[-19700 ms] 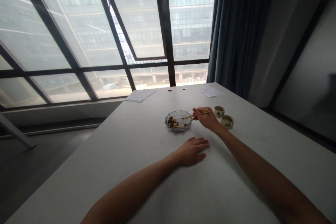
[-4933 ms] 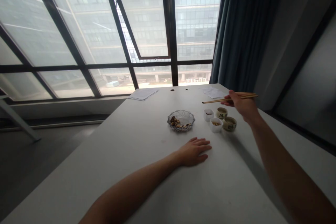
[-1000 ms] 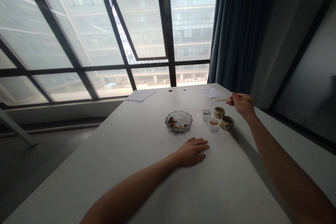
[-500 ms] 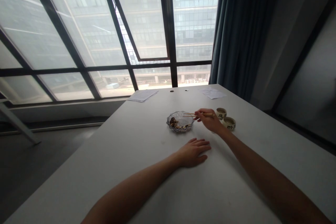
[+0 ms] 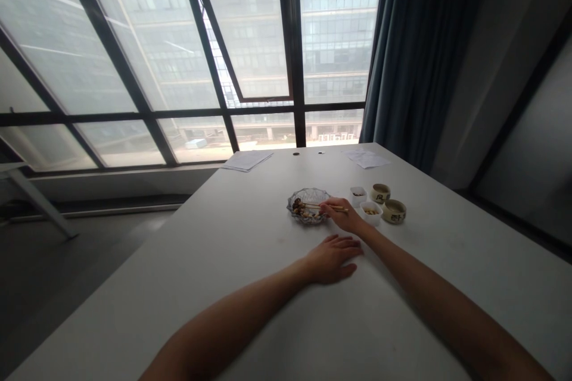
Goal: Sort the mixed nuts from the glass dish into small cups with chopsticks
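Observation:
My right hand (image 5: 342, 217) is closed on a pair of wooden chopsticks (image 5: 322, 207), whose tips reach left into a small glass dish (image 5: 310, 195) of mixed nuts and beans. My left hand (image 5: 333, 257) lies flat and open on the white table (image 5: 232, 262), a little nearer to me than the dish. Just right of the dish stand two small white square cups (image 5: 370, 212) with a few pieces inside, and two round ceramic cups (image 5: 394, 211) with dark characters on them.
Sheets of paper (image 5: 247, 160) lie at the table's far left edge and more paper (image 5: 369, 159) at the far right. Large windows rise behind the table, a dark curtain (image 5: 415, 53) hangs at the right, and a table leg (image 5: 38, 202) stands at the left.
My right hand swung from above the cups at the right back to the dish and lowered, so the chopstick tips now sit among the nuts. My left hand stayed flat.

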The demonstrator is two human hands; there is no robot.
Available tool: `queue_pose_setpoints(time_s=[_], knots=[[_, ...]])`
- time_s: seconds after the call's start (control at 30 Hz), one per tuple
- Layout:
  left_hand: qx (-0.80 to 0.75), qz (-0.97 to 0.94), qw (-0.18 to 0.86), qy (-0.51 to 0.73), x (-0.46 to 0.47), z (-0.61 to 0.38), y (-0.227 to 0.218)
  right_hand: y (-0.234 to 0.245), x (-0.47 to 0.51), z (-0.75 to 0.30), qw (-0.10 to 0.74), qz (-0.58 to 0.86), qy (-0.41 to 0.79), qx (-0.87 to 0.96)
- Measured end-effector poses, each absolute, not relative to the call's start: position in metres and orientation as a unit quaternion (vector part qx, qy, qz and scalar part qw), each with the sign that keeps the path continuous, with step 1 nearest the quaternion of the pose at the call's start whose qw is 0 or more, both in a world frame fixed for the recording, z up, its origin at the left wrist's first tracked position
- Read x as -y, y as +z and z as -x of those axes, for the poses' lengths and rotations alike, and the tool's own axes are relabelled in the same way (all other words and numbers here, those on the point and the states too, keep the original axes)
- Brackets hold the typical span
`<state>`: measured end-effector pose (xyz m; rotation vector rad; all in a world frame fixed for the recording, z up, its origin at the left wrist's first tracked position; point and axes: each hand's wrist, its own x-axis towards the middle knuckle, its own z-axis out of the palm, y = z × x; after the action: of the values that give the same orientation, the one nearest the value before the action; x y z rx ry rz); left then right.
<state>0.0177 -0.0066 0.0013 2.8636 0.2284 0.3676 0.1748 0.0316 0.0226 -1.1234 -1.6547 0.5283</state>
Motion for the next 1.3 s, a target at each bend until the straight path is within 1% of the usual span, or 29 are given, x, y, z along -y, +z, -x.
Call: queue_pose_setpoints(time_s=[0.23,0.37,0.53,0.73,1.1,1.3], knots=[[-0.088,-0.982,0.124,0.110,0.006,-0.016,0.003,0.037,-0.027,-0.175,0.554,0.485,0.239,0.633],[-0.085,-0.982,0.126,0.109,0.006,-0.016,0.004,0.044,-0.024,-0.177,0.555,0.479,0.235,0.639],[-0.086,-0.981,0.130,0.116,0.006,-0.017,0.003,0.034,-0.027,-0.172,0.545,0.454,0.255,0.657],[-0.080,-0.981,0.127,0.124,0.005,-0.018,0.000,0.024,-0.029,-0.169,0.522,0.461,0.214,0.685],[-0.083,-0.982,0.125,0.112,0.006,-0.017,0.002,0.034,-0.024,-0.171,0.564,0.477,0.220,0.638],[-0.082,-0.982,0.123,0.115,0.006,-0.018,0.002,0.026,-0.029,-0.169,0.557,0.463,0.243,0.645]])
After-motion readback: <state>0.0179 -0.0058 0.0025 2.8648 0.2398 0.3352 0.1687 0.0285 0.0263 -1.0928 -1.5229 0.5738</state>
